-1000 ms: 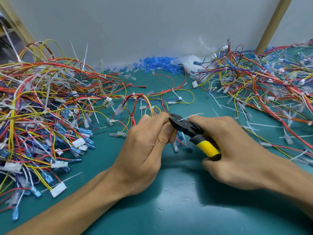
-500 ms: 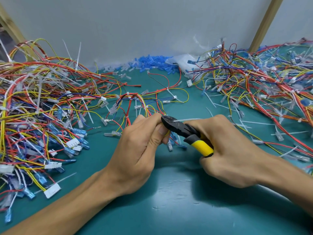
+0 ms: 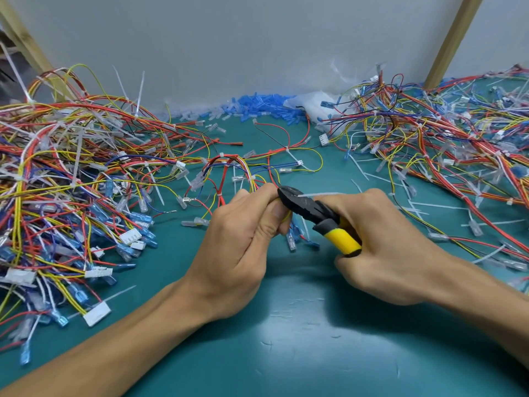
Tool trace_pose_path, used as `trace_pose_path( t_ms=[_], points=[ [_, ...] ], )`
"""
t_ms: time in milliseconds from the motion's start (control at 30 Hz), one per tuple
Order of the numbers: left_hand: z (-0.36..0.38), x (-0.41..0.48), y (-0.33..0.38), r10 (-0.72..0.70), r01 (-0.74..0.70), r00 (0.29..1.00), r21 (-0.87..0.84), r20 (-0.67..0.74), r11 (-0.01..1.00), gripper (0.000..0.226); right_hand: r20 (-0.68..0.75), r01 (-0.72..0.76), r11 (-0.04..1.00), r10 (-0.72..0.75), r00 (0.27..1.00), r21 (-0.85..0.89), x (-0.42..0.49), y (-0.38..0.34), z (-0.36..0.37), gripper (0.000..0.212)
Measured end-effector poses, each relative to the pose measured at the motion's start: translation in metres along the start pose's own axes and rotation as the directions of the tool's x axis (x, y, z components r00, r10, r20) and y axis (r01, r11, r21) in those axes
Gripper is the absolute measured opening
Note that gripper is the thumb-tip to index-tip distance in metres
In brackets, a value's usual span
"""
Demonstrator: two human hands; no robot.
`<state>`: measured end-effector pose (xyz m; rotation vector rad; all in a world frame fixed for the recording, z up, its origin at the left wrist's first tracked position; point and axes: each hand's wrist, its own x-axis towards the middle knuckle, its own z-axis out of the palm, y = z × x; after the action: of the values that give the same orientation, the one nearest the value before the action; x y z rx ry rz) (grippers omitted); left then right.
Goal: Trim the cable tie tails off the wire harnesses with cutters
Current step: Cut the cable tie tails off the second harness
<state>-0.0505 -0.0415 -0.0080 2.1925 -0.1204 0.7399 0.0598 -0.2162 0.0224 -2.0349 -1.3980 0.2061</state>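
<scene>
The left hand (image 3: pixel 243 242) pinches a small bundle of the wire harness (image 3: pixel 243 173) between thumb and forefinger, just this side of the loose loops of red, yellow and blue wire spread on the green surface (image 3: pixel 300 339). The right hand (image 3: pixel 380 247) is wrapped tight round the yellow-handled cutters (image 3: pixel 312 212), whose dark head sits right against the left thumb tip, with the white cable tie tail (image 3: pixel 320 194) sticking out sideways from the cutter head toward the right hand's knuckles. The jaws look nearly closed on the tail, though the head is too dark and small to be sure. The main risk is in that closeness — the blades are touching or almost touching the thumb and the yellow wire pinched under it, so a squeeze with the head tilted slightly inward could nick insulation or skin instead of only the tie. Cutting too far from the tie's lock would leave a sharp stub; cutting into the lock itself could release the bundle. The severed tail may also fly off — likely toward the tangled pile (image 3: pixel 446 156) beyond the right hand, where it would be lost among other offcuts.
</scene>
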Motion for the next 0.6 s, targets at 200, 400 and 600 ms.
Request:
trace_pose_path(
  t_ms=[200,400,600],
  points=[
    [-0.0020,-0.0009,-0.0009,0.002,-0.002,1.000,0.007,-0.017,1.000,0.035,-0.016,0.067,0.992,-0.069,0.997,-0.106,0.0013,0.0048,-0.0013,0.041],
    [-0.0014,-0.0004,-0.0023,0.013,-0.013,1.000,-0.002,-0.006,1.000,0.034,0.006,0.065,0.993,-0.065,0.998,-0.099,0.0021,0.0033,0.0018,0.037],
    [-0.0004,-0.0021,-0.0022,0.013,-0.014,0.999,-0.012,-0.031,1.000,0.035,0.046,0.050,0.998,-0.048,0.998,-0.035,-0.0009,-0.0018,0.0033,0.028]
  ],
)
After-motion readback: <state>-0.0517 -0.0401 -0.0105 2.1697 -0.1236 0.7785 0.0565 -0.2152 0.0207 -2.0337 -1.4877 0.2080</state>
